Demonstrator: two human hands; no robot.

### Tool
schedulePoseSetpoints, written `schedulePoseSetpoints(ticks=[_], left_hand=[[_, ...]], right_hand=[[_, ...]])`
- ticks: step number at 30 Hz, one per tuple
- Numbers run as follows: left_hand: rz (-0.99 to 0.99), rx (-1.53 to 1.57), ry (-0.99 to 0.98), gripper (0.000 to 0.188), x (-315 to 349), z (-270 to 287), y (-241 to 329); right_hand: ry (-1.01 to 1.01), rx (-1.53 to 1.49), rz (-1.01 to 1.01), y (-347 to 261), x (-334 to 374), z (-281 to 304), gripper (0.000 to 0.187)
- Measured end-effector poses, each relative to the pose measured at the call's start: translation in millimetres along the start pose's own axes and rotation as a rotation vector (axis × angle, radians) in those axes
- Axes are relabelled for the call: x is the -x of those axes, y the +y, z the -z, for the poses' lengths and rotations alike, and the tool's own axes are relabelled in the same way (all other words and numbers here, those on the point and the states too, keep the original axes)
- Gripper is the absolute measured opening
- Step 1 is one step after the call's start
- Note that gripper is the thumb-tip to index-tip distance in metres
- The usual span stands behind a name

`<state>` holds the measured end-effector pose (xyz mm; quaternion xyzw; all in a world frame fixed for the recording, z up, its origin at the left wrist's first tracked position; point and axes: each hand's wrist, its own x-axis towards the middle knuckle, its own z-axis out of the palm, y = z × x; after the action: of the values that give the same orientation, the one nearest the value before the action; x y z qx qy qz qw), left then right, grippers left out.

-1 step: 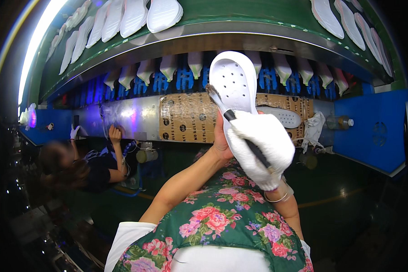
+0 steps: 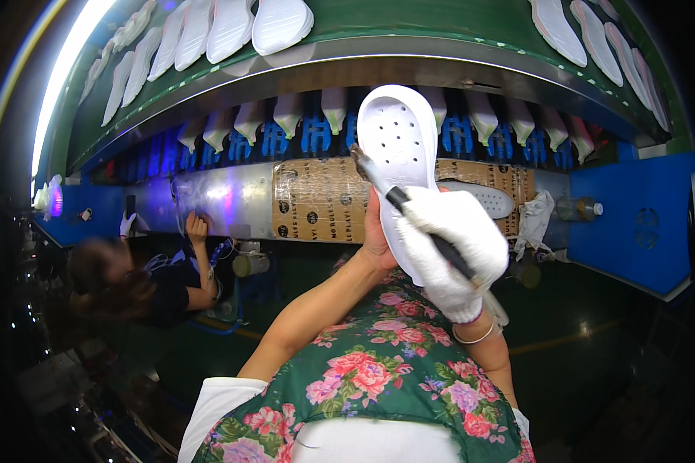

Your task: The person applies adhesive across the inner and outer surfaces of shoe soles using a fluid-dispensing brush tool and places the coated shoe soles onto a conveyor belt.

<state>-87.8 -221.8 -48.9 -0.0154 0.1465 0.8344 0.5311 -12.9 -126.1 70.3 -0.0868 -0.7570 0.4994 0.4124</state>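
Note:
My bare left hand (image 2: 374, 235) is closed around the left edge of a white shoe sole (image 2: 400, 147), which stands toe end up in front of me. Small holes dot the sole's upper part. In a white knit glove, my right hand (image 2: 457, 251) grips the dark handle of a brush (image 2: 396, 197). The brown bristles point up and left, beside the sole's left edge; whether they touch it I cannot tell. Behind my hands, a second sole (image 2: 496, 204), greyish with holes, lies on the cardboard-covered bench (image 2: 316, 204).
White soles (image 2: 283, 27) line the green shelf (image 2: 409, 19) above. Shoe-shaped pieces (image 2: 333, 112) hang over blue holders behind the bench. A crumpled white cloth (image 2: 534, 220) and a clear bottle (image 2: 579, 208) sit at right. Another person (image 2: 162, 278) works at left.
My right hand and the brush have shifted slightly right and down, a little away from the sole. The left hand and the sole stay almost where they were.

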Motion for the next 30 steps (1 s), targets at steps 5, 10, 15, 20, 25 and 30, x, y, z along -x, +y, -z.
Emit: schedulePoseSetpoints(ticks=[5, 10, 15, 20, 25, 30], left_hand=[[0.058, 0.124, -0.213, 0.094, 0, -1, 11], [-0.063, -0.023, 0.066, 0.101, 2, -2, 18], [-0.044, 0.07, -0.303, 0.093, -4, -1, 24], [-0.107, 0.068, -0.118, 0.098, -1, -11, 31], [0.077, 0.225, -0.31, 0.11, -4, -13, 31], [-0.038, 0.138, -0.134, 0.108, -1, -12, 38]], right_hand=[[-0.163, 0.289, 0.2, -2, 8, -7, 0.027], [-0.032, 0.1, 0.068, 8, 6, -1, 0.018], [-0.217, 0.186, 0.234, 1, 12, -11, 0.022], [-0.146, 0.107, 0.121, 2, 10, -9, 0.02], [-0.204, 0.039, 0.166, 1, 17, -14, 0.026], [-0.241, 0.196, 0.235, 3, 17, -4, 0.026]])
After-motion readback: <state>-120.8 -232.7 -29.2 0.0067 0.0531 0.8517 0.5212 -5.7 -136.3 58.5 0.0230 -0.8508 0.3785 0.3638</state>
